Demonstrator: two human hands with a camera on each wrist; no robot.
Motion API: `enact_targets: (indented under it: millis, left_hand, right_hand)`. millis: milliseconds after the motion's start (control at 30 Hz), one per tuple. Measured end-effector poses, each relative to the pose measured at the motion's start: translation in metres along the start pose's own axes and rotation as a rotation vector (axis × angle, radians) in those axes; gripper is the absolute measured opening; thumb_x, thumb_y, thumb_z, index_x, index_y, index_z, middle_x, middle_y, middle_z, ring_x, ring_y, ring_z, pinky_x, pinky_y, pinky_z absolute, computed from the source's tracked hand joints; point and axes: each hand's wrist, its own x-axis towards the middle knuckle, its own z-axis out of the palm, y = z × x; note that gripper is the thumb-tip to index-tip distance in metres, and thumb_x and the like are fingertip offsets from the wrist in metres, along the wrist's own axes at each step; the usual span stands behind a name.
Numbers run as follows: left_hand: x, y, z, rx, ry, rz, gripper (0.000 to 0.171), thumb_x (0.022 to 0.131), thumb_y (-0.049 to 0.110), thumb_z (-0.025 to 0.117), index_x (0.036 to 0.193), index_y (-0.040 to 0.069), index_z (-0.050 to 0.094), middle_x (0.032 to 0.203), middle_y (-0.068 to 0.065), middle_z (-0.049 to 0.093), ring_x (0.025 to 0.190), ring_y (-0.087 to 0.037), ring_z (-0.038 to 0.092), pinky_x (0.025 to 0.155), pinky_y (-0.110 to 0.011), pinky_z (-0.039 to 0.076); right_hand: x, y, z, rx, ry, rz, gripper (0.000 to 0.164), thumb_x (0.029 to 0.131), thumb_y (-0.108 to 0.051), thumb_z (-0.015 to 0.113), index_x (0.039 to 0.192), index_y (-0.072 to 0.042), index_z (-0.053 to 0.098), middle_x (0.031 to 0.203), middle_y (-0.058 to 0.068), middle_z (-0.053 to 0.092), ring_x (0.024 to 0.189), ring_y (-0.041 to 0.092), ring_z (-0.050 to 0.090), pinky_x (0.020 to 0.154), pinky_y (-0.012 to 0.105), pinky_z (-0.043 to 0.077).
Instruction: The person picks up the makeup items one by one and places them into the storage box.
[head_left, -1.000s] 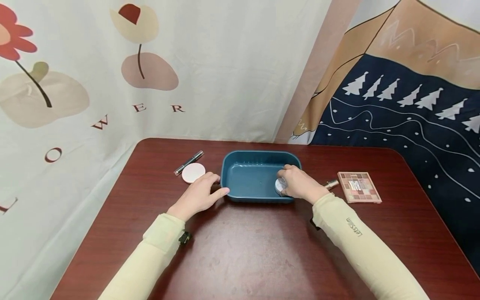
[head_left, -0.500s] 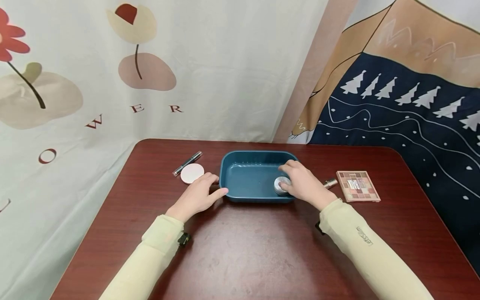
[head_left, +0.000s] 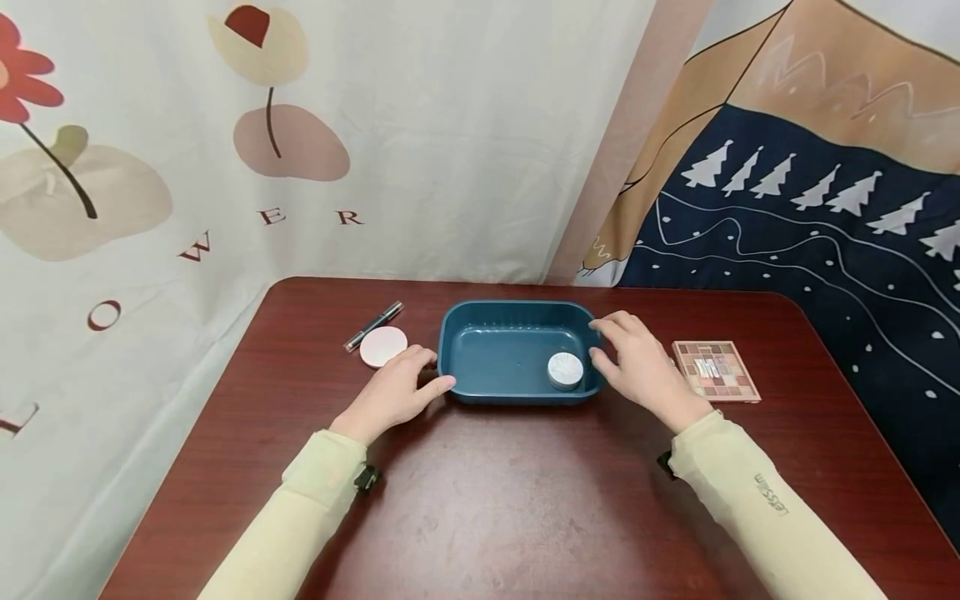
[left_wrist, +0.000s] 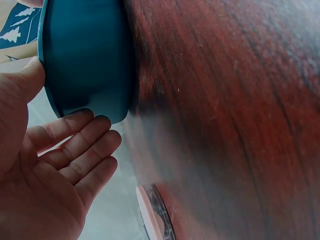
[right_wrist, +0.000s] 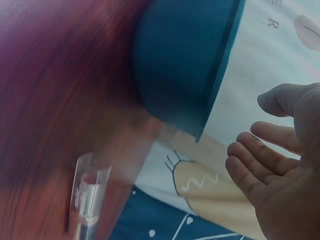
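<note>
A small round container with a silvery-white lid [head_left: 565, 370] sits on the floor of a blue plastic bin [head_left: 495, 360], near its right front corner. At the bin's left end is my left hand [head_left: 393, 392], its thumb at the rim and fingers extended along the outer wall. My right hand [head_left: 639, 367] hovers at the right rim, fingers relaxed and apart, with nothing held. In the right wrist view, a clear-capped lipstick tube [right_wrist: 90, 197] lies on the table below that hand; the hand hides most of it in the head view.
Left of the bin, a pale pink round compact [head_left: 382, 346] lies beside a dark double-ended tube [head_left: 374, 326]. An eyeshadow palette [head_left: 716, 371] lies to the right. Patterned curtains [head_left: 450, 150] hang behind the brown table [head_left: 495, 500].
My right hand has let go of the round container and drawn back rightward out of the bin, leaving the container inside. My left hand has stayed at the bin's left end.
</note>
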Motion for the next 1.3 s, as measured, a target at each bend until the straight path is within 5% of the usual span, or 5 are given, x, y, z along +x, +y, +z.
enact_targets:
  millis: [500,1033,1300]
  left_hand:
    - [0.001,0.000,0.000,-0.007,0.023,0.022,0.040,0.100,0.039,0.067,0.117,0.003,0.065,0.113,-0.009,0.063,0.105,-0.025,0.059,0.097,-0.045,0.050]
    - [0.000,-0.001,0.000,-0.013,0.024,0.020,0.041,0.100,0.040,0.067,0.117,0.003,0.065,0.112,-0.008,0.063,0.104,-0.024,0.059,0.096,-0.045,0.050]
    - [0.001,-0.001,0.001,-0.006,0.026,0.020,0.042,0.100,0.040,0.067,0.118,0.002,0.065,0.112,-0.008,0.063,0.104,-0.025,0.059,0.096,-0.045,0.050]
  right_hand:
    - [-0.014,0.032,-0.012,-0.021,0.109,-0.002,0.029,0.091,0.004,0.064,0.119,0.008,0.068,0.114,0.023,0.065,0.107,0.040,0.060,0.092,0.058,0.052]
    - [-0.030,0.056,-0.013,-0.053,0.051,0.096,0.026,0.092,0.005,0.062,0.117,0.010,0.068,0.113,0.027,0.064,0.102,0.042,0.060,0.086,0.058,0.053]
    - [-0.036,0.065,-0.009,-0.056,0.060,0.077,0.026,0.088,0.009,0.063,0.113,0.010,0.070,0.110,0.026,0.065,0.101,0.043,0.062,0.085,0.058,0.052]
